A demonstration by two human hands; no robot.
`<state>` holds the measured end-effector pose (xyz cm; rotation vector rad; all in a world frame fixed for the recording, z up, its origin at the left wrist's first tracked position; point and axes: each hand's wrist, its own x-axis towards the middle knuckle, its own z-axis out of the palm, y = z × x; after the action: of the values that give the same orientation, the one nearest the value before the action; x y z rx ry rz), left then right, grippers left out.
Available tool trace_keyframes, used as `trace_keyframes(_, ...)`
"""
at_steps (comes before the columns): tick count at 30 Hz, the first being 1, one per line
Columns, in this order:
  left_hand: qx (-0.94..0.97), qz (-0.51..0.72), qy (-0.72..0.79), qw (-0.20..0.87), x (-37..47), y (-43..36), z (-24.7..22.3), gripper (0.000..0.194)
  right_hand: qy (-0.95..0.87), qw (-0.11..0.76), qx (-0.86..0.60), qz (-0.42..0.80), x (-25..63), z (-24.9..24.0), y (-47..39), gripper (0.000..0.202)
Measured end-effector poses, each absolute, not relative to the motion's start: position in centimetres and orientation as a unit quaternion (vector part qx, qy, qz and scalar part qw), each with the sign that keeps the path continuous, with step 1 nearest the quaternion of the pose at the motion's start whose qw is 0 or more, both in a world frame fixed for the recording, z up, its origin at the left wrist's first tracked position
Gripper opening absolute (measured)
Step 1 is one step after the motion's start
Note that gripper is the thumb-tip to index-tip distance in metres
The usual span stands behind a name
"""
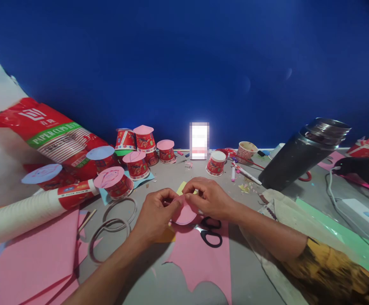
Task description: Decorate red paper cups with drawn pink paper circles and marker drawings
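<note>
My left fingers (173,206) and right fingers (194,200) pinch the pink paper disc (186,214); uneven pressure could crease it; slippage could drop it onto the scissors (211,244).

Pretty busy grey bench (159,284): cut pink paper (204,259) at 6 o'clock, two grey rings (92,249) at 9, red paper cups (137,170) round 10, dark cylindrical flask (294,159) at 2.

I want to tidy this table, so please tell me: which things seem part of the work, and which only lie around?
Probably the work: pink disc, held by left hand and right hand; scissors; cut pink sheet; cups with paper tops.
Probably just lying about: dark flask; power strip; grey rings.
</note>
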<state>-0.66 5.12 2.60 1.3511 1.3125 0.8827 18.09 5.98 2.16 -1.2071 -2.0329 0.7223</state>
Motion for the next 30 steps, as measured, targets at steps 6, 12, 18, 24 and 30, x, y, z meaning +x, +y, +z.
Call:
trace_keyframes(6,0.552,0.39,0.552,0.489,-0.9,5.2,2.3,0.016,-0.745,0.298,-0.505,0.318,18.2,3.3,5.9,0.019)
trace_keyframes(12,0.56,0.388,0.552,0.48,-1.1,5.4,2.4,0.024,-0.738,0.26,-0.535,0.318,18.0,2.9,5.8,0.007)
trace_keyframes(18,0.558,0.384,0.556,0.482,-1.0,5.4,2.2,0.028,-0.738,0.277,-0.524,0.322,17.9,2.6,5.7,0.005)
trace_keyframes(24,0.559,0.376,0.557,0.486,-1.0,5.3,2.1,0.033,-0.739,0.289,-0.516,0.321,17.9,2.5,5.6,0.007)
trace_keyframes(30,0.559,0.373,0.549,0.497,-1.0,5.2,2.0,0.035,-0.745,0.301,-0.498,0.325,17.8,2.2,5.5,0.006)
